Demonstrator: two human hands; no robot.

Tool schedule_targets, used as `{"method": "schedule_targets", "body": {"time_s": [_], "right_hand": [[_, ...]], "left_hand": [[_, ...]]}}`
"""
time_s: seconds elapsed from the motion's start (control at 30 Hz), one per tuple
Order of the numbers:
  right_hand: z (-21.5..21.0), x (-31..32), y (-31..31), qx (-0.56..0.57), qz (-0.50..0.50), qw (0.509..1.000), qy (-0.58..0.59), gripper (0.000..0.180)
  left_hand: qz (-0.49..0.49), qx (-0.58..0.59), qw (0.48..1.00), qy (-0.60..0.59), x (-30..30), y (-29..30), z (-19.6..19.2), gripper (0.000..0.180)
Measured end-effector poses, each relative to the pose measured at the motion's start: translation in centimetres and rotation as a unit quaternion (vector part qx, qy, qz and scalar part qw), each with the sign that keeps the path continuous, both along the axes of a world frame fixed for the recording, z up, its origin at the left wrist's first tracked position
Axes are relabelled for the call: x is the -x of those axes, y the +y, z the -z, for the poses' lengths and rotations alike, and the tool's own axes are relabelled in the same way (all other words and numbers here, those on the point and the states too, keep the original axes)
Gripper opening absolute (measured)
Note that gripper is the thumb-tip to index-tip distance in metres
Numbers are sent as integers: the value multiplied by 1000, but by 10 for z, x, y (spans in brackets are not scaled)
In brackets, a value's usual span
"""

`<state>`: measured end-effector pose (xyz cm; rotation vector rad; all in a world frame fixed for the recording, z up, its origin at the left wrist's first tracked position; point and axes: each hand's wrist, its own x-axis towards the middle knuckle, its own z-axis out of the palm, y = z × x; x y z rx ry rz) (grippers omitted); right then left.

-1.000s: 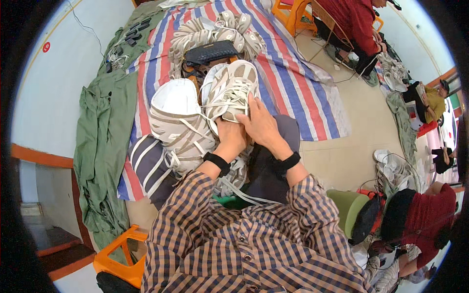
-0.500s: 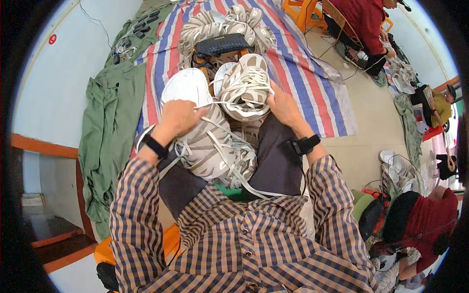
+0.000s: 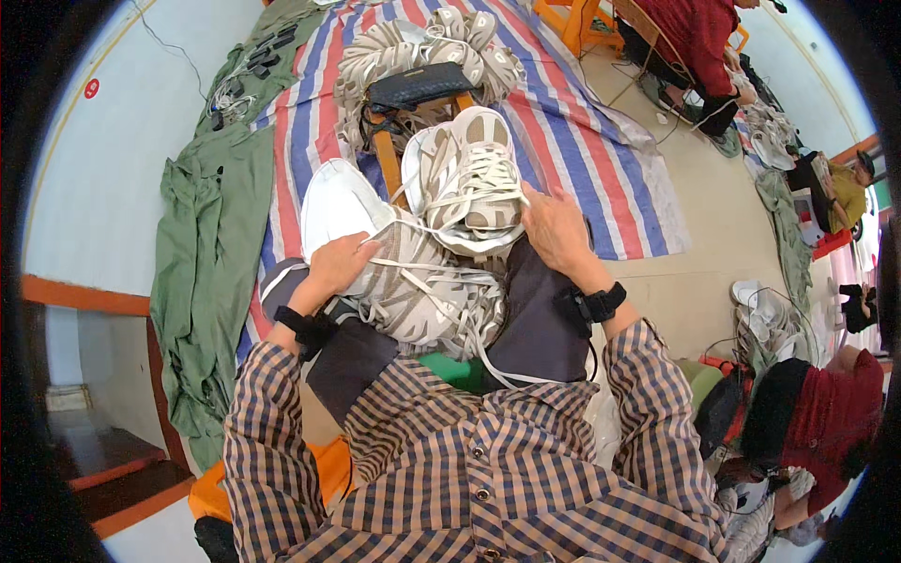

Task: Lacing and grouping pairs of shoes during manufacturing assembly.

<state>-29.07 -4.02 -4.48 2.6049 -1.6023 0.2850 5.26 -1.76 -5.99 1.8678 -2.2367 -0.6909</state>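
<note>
Beige-and-white laced shoe uppers lie over my lap in a loose pile (image 3: 399, 305). My right hand (image 3: 560, 230) is closed on the right edge of a shoe upper (image 3: 488, 174), whose pale laces are threaded across its front. My left hand (image 3: 338, 266) pinches the edge of another shoe upper with a smooth white rounded end (image 3: 336, 202). Its fingertips are partly hidden. White laces trail between the two uppers and down over my right thigh.
Ahead, a black woven pouch (image 3: 418, 86) rests on an orange stool frame (image 3: 385, 155). Behind it, more shoe uppers (image 3: 469, 52) form a ring on a striped sheet (image 3: 601, 188). Green cloth (image 3: 211, 281) lies left. Other people (image 3: 671, 47) sit at right.
My left hand has come down toward my lap, and the white-ended upper has tilted with it. My right hand remains at the laced upper's edge. The whole view has shifted slightly.
</note>
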Motion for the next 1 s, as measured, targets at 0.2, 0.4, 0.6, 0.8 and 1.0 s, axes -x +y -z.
{"method": "schedule_targets", "body": {"time_s": [0.2,0.4,0.6,0.8,1.0], "right_hand": [[10,-5,7,-19,14,991,-134,43],[8,-1,10,-10,3,981,-191,45],[12,3,6,-17,-16,976,-217,46],[19,11,7,1,-43,966,-254,47],[20,0,14,3,-16,970,-243,45]], "left_hand": [[23,-88,988,126,-10,-32,-1,37],[-68,77,993,51,48,-125,-17,40],[-40,-3,988,-151,63,-145,13,31],[22,30,992,-117,85,-162,7,25],[-11,-6,998,-68,57,-151,40,32]]}}
